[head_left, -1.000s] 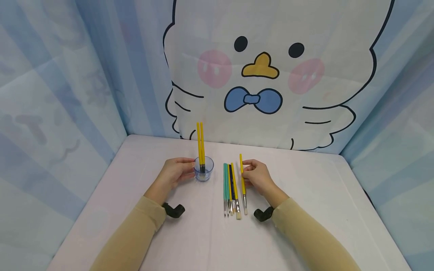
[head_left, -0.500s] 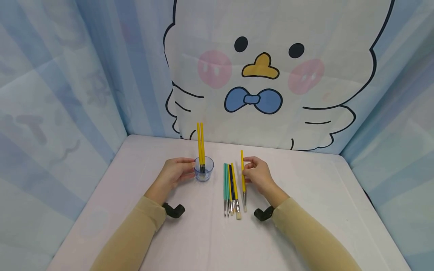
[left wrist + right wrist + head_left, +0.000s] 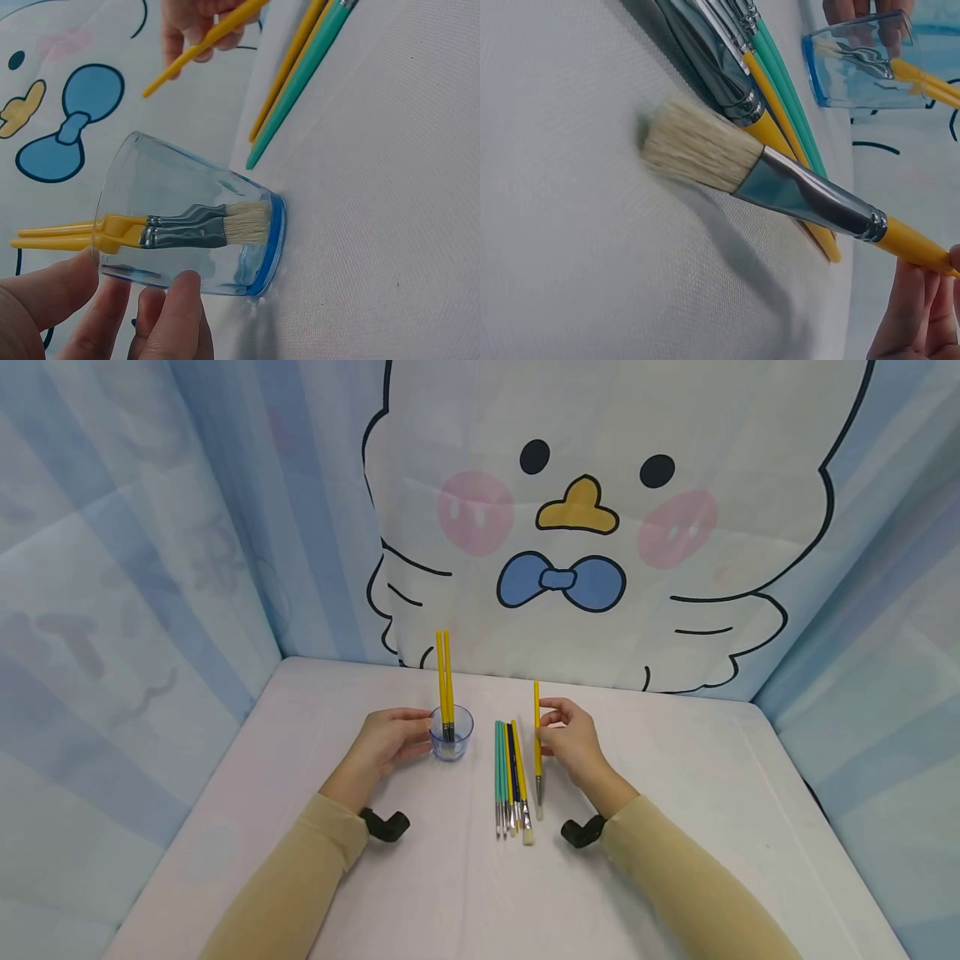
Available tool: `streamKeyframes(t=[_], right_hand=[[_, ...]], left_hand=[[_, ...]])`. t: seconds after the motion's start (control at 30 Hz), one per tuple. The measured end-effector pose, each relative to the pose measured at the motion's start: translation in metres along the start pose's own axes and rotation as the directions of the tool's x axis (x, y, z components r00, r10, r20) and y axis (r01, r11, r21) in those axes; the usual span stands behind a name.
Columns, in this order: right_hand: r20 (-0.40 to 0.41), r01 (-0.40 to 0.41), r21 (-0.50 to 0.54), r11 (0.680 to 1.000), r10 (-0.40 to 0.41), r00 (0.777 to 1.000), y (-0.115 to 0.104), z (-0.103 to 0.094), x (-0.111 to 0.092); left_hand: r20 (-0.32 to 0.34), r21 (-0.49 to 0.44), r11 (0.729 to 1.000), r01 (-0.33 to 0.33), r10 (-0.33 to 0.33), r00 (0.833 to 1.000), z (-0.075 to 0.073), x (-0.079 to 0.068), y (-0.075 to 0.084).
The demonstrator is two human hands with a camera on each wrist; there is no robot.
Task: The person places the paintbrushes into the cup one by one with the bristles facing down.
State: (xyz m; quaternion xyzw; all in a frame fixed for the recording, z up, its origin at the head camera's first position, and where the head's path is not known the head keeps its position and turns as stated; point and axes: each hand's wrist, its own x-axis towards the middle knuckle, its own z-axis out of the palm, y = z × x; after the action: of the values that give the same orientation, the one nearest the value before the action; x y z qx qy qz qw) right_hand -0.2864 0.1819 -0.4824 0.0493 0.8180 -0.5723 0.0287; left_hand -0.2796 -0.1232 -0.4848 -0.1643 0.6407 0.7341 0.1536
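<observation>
In the head view, my left hand holds the left side of a clear bluish plastic cup, which stands upright. Two yellow paintbrushes stand inside it, their pale bristles down near the base. To the right, my right hand pinches another yellow paintbrush by its handle, bristle end down. In the right wrist view its wide pale bristles hang over the cloth with a shadow below. Just left of it lies a row of green, yellow and dark blue paintbrushes.
A pale cloth-covered table carries everything. Behind it rises a curtain with a cartoon bird, and blue striped fabric hangs at the sides. A black device sits at each wrist.
My right hand has raised its paintbrush and shifted it slightly away from me, toward the back of the table. The left hand and the cup stay where they were.
</observation>
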Motion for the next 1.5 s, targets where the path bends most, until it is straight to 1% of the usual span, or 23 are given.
streamKeyframes(t=[0.13,0.4,0.6,0.73,0.97,1.1,1.33,1.5], right_hand=[[-0.004,0.02,0.004,1.0,-0.02,1.0,-0.0017,0.0009,0.0003],[-0.009,0.038,0.021,0.999,-0.038,0.999,-0.0049,0.0013,0.0005],[-0.009,0.051,0.04,0.998,-0.05,0.999,-0.0065,0.0022,-0.0011],[-0.009,0.073,0.065,0.995,-0.073,0.997,-0.0056,0.0023,-0.0016],[-0.005,0.134,0.116,0.984,-0.134,0.991,-0.0051,0.0034,-0.0025],[-0.016,0.168,0.132,0.977,-0.167,0.986,-0.0068,0.0041,-0.0038],[-0.039,0.194,0.166,0.967,-0.191,0.981,-0.007,0.0032,-0.0044],[-0.045,0.21,0.171,0.963,-0.205,0.978,-0.0085,0.0038,-0.0047]], left_hand=[[0.003,-0.001,1.0,-0.003,0.003,1.0,-0.0003,0.0,0.0004],[-0.013,-0.001,1.0,0.014,-0.014,1.0,0.0009,-0.0004,0.002],[-0.012,0.0,1.0,0.005,-0.005,1.0,0.0002,0.0006,0.0004],[-0.007,0.001,1.0,-0.006,0.006,1.0,-0.0004,0.0012,-0.0012],[-0.014,-0.002,1.0,-0.007,0.007,1.0,-0.0012,0.003,-0.0027],[-0.017,-0.004,1.0,-0.001,0.001,1.0,-0.0005,0.0027,-0.002],[-0.014,-0.007,1.0,0.0,-0.001,1.0,-0.0002,0.0026,-0.0019],[-0.015,-0.008,1.0,-0.001,0.001,1.0,-0.0002,0.0027,-0.0023]])
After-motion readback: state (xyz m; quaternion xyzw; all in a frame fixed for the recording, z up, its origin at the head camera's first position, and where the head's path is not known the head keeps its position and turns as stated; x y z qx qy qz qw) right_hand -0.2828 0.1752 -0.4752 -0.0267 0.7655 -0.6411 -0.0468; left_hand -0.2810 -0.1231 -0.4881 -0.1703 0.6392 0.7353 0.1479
